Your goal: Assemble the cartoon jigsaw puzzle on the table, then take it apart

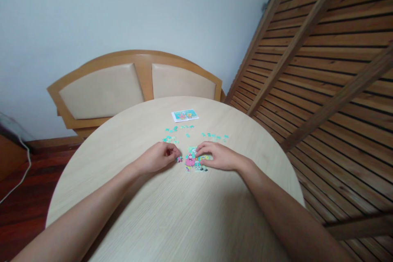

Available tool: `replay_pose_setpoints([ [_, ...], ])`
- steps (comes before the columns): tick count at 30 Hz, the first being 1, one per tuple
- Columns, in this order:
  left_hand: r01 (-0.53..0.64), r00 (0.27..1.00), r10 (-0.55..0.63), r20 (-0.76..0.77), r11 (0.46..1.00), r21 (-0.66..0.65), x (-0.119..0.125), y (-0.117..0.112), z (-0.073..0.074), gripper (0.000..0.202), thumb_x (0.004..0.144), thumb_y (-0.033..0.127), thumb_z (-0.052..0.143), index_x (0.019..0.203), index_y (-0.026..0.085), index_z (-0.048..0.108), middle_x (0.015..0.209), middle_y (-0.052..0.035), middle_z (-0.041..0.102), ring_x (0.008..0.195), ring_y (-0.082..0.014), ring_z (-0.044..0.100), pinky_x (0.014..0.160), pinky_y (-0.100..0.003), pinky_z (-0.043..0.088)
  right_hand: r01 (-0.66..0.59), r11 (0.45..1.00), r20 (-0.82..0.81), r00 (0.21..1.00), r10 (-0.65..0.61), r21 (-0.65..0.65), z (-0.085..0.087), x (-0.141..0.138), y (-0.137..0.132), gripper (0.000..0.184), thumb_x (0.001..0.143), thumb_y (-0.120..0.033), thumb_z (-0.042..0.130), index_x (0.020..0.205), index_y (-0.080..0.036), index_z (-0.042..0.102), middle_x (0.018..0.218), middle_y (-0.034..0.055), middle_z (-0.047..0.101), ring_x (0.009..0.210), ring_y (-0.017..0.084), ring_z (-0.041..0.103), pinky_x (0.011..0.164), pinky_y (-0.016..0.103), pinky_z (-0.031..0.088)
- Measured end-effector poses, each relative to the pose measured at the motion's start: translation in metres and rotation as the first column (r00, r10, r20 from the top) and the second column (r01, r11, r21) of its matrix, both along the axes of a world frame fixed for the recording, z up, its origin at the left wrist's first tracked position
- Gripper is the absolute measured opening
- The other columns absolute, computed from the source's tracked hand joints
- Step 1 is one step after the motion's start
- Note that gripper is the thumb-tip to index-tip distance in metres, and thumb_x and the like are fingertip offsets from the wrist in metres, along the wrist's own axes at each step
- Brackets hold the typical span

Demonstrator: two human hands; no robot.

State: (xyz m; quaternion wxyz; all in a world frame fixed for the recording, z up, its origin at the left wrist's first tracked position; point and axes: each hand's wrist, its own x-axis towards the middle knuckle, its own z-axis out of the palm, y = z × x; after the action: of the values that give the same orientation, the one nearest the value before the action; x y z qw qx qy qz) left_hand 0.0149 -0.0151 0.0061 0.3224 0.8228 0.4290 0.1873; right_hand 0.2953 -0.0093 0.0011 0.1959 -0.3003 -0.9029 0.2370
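Note:
A partly joined jigsaw puzzle (190, 160) lies flat on the table, showing a pink cartoon figure beside a yellow one. Just left of it, my left hand (159, 156) is closed in a pinch on a small pink and teal puzzle piece (179, 159). My right hand (219, 156) rests over the puzzle's right side with thumb and fingers apart, fingertips touching it and covering part of the picture. Beyond my left hand sits a cluster of loose teal pieces (170, 139).
A reference picture card (185, 115) lies toward the far edge of the round wooden table (147, 221). More loose pieces (215, 136) are spread in a row at the right. Behind stand a padded headboard (104, 90) and a slatted wooden panel (322, 69).

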Motion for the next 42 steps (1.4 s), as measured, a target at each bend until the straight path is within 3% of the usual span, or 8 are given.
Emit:
replay_pose_setpoints([
  [9,0.02,0.958,-0.006,-0.288,0.999,0.047,-0.023,0.005,0.01,0.022,0.082,0.031,0.051,0.081,0.019,0.07,0.073,-0.0013,0.069,0.062,-0.0147,0.057,0.058,-0.025,0.036,-0.01,1.0,0.002,1.0,0.01,0.009,-0.002,0.0,0.001,0.025,0.087,-0.025,0.07,0.111,-0.021,0.075,0.117,0.0095,0.068,0.111,0.022,0.065,0.101,0.036,0.049],
  [13,-0.044,0.932,0.079,-0.355,0.993,0.106,-0.037,0.013,0.011,0.022,0.083,0.032,0.051,0.082,0.019,0.068,0.075,-0.0023,0.07,0.063,-0.0154,0.058,0.057,-0.026,0.035,-0.006,1.0,-0.002,1.0,0.006,0.008,-0.001,0.0,0.001,0.024,0.087,-0.026,0.071,0.11,-0.02,0.076,0.117,0.0098,0.068,0.111,0.022,0.065,0.101,0.036,0.049],
  [18,-0.168,0.924,0.235,-0.3,0.958,0.234,-0.052,0.027,0.007,0.027,0.084,0.033,0.05,0.094,0.018,0.07,0.091,-0.0072,0.073,0.076,-0.0196,0.063,0.066,-0.028,0.042,-0.01,1.0,-0.007,1.0,0.01,0.003,-0.001,-0.001,0.0,0.024,0.087,-0.025,0.071,0.11,-0.022,0.076,0.118,0.0092,0.069,0.11,0.022,0.065,0.101,0.037,0.049],
  [24,-0.087,0.959,0.154,-0.238,0.959,0.268,-0.048,0.03,-0.002,0.032,0.09,0.044,0.054,0.097,0.018,0.071,0.094,-0.0086,0.071,0.08,-0.0207,0.063,0.071,-0.03,0.047,-0.014,1.0,-0.008,1.0,0.014,0.01,-0.001,-0.002,0.001,0.024,0.087,-0.025,0.071,0.11,-0.022,0.076,0.117,0.0092,0.069,0.11,0.022,0.065,0.101,0.037,0.049],
  [32,-0.057,0.969,0.12,-0.216,0.959,0.278,-0.043,0.033,-0.01,0.023,0.088,0.035,0.055,0.09,0.017,0.07,0.093,-0.0093,0.07,0.081,-0.0199,0.062,0.076,-0.029,0.046,-0.018,1.0,-0.012,1.0,0.019,0.008,-0.001,-0.001,0.001,0.024,0.087,-0.025,0.07,0.111,-0.021,0.075,0.117,0.0093,0.069,0.11,0.022,0.065,0.101,0.037,0.049],
  [42,-0.042,0.985,0.076,-0.153,0.977,0.211,-0.034,0.026,-0.007,0.019,0.085,0.03,0.058,0.097,0.018,0.068,0.098,-0.0073,0.071,0.092,-0.0219,0.062,0.083,-0.032,0.047,-0.008,1.0,0.0,1.0,0.008,0.012,0.001,-0.002,0.0,0.024,0.087,-0.025,0.071,0.11,-0.022,0.076,0.117,0.0093,0.069,0.11,0.022,0.065,0.101,0.038,0.049],
])
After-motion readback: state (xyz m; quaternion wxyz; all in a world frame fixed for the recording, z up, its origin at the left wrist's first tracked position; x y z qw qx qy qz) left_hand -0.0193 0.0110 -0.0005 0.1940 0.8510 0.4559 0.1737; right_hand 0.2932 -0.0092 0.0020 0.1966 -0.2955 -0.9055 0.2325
